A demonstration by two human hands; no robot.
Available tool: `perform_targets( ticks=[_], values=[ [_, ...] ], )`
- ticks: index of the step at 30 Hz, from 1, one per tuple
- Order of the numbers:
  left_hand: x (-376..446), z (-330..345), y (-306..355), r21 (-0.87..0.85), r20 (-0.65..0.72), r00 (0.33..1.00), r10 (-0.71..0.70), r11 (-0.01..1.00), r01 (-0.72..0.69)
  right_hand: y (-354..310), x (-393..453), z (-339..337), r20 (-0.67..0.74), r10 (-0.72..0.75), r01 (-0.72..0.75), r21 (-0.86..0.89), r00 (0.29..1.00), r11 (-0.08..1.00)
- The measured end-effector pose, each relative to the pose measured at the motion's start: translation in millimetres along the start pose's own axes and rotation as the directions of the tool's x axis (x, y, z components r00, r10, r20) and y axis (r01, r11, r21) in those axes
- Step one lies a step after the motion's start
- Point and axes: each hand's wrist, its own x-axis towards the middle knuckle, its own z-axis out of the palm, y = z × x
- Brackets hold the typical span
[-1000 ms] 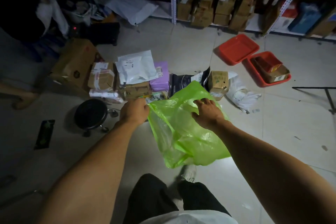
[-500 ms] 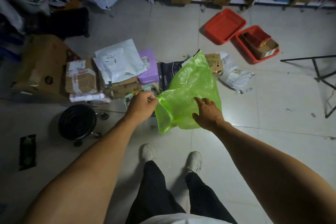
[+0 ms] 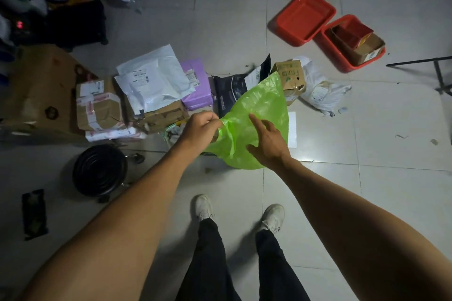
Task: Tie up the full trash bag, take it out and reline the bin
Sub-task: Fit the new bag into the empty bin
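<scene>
So compared with half a second ago the right hand (image 3: 267,144) has let go of the green bag (image 3: 254,120); back then its fingers were curled on the plastic, now they're spread and fairly straight, index pointing up across the film, palm just resting against it. The left hand (image 3: 199,129) hasn't changed its job; it's still a fist pinching a bunched edge of the bag at its left side. The bag itself has ballooned up a bit more and its top corner now reaches the small cardboard box (image 3: 291,76) printed "fruits"; it hangs in the air above the floor (image 3: 367,129), in front of the person's white shoes (image 3: 204,206). The view has also dropped lower, so more of the legs show.

Containers: two red trays sit toward the far right of the floor; the nearer-to-shelf red tray (image 3: 305,17) has nothing visible in it; the second red tray (image 3: 342,56) holds a brown box with a red box on top. Just under the left hand there's what looks like a small bin (image 3: 175,131) with pale scraps inside; hard to tell more since the hand covers it. A black round stool (image 3: 100,170) stands near the left; parcels and mailers (image 3: 151,80) are piled mid-floor beyond the hands.
</scene>
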Motion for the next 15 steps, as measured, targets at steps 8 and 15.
perform_targets(
  ticks=[8,15],
  values=[
    [34,20,-35,-0.241,-0.034,0.995,-0.09,0.967,0.08,30,32,54,0.056,0.141,-0.141,-0.008,0.988,0.99],
    [76,29,-84,-0.31,-0.04,0.992,-0.123,0.945,0.105,68,54,112,0.068,0.131,-0.134,0.037,0.989,0.99]
  ],
)
